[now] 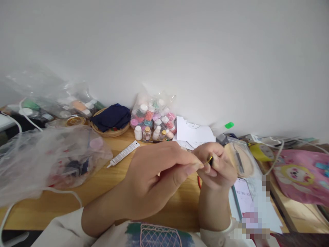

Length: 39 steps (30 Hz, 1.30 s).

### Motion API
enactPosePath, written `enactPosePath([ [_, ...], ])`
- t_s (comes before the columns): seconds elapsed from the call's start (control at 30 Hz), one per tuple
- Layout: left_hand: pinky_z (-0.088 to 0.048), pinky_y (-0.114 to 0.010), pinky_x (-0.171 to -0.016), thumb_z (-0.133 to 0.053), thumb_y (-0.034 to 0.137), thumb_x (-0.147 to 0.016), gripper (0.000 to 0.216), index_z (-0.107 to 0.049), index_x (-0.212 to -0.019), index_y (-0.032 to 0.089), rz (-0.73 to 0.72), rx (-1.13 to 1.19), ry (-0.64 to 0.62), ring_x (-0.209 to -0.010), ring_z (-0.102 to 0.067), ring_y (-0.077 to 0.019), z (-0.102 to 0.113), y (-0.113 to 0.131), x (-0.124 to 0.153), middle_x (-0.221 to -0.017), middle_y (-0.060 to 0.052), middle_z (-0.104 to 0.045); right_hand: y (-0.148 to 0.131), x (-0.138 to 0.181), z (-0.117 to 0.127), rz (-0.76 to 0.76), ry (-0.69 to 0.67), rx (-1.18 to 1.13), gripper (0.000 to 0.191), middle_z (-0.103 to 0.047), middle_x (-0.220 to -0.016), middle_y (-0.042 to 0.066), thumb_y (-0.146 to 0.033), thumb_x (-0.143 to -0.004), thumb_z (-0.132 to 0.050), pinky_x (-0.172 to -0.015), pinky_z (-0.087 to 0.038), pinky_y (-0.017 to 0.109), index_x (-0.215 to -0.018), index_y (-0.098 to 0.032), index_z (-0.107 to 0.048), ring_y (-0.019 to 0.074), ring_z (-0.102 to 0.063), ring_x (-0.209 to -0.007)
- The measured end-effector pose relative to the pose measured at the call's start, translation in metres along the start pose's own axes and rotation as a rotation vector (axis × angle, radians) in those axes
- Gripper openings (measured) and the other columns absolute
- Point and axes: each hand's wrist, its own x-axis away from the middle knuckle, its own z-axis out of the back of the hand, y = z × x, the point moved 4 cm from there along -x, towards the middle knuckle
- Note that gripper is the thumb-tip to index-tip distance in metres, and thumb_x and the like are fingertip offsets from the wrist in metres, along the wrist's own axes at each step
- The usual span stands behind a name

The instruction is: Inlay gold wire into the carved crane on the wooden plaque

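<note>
My left hand reaches in from the left, closed, its thumb and index fingertip pinching one end of a thin gold wire. Opposite it, my right hand is closed around a small black piece, held between thumb and fingers where the wire meets it. Both hands are nearly touching above the wooden table. The fingers hide most of the black piece, so its kind cannot be told. A bit of a red-handled tool shows beneath the hands.
A white tube lies left of the hands. Behind stand small bottles, a bag of bead jars and dark blue cloth on a hoop. Plastic bags cover the left. A phone and pink pouch lie right.
</note>
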Motion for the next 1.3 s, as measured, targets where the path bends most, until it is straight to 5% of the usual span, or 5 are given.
enactPosePath([
  [0.33, -0.051, -0.015, -0.061, -0.059, 0.011, -0.087, 0.01, -0.066, -0.084, 0.017, -0.018, 0.124, -0.012, -0.061, -0.06, -0.0056, -0.001, -0.004, -0.002, -0.075, 0.004, -0.071, 0.007, -0.007, -0.003, -0.126, -0.076, -0.188, 0.029, -0.026, -0.038, -0.01, -0.033, -0.086, -0.062, -0.027, -0.008, 0.016, -0.064, -0.014, -0.068, 0.0009, -0.011, -0.028],
  [0.53, -0.05, -0.018, -0.056, -0.058, 0.014, -0.089, 0.012, -0.067, -0.086, 0.021, 0.026, 0.085, -0.024, -0.059, -0.061, -0.0077, -0.002, -0.004, 0.001, -0.075, 0.003, -0.071, 0.009, -0.006, -0.004, -0.123, -0.108, -0.215, 0.027, -0.028, -0.038, -0.01, -0.032, -0.086, -0.061, -0.027, -0.009, 0.017, -0.066, -0.016, -0.067, 0.0018, -0.011, -0.028],
  [0.83, -0.048, -0.022, -0.054, -0.059, 0.016, -0.089, 0.01, -0.065, -0.088, 0.023, 0.012, -0.08, 0.045, -0.059, -0.061, -0.0098, 0.0, -0.003, 0.006, -0.073, 0.004, -0.069, 0.006, -0.008, 0.006, -0.026, -0.005, -0.081, 0.023, -0.028, -0.041, -0.009, -0.034, -0.085, -0.063, -0.033, -0.008, 0.022, -0.072, -0.017, -0.073, 0.0046, -0.016, -0.035],
  [1.07, -0.046, -0.021, -0.053, -0.058, 0.015, -0.09, 0.01, -0.065, -0.088, 0.02, -0.043, -0.121, 0.082, -0.057, -0.058, -0.0078, 0.0, -0.003, 0.006, -0.071, 0.002, -0.067, 0.001, -0.006, 0.003, 0.037, 0.046, 0.014, 0.019, -0.045, -0.049, -0.005, -0.031, -0.084, -0.064, -0.034, -0.012, 0.019, -0.076, -0.017, -0.075, 0.0025, -0.02, -0.037],
  [1.3, -0.044, -0.022, -0.051, -0.058, 0.017, -0.09, 0.009, -0.065, -0.088, 0.023, -0.022, -0.153, 0.067, -0.054, -0.057, -0.008, -0.001, -0.004, 0.007, -0.071, 0.003, -0.068, 0.002, -0.003, 0.004, 0.078, 0.034, 0.074, 0.019, -0.036, -0.044, -0.006, -0.032, -0.085, -0.063, -0.035, -0.015, 0.022, -0.079, -0.02, -0.075, 0.0061, -0.024, -0.038],
])
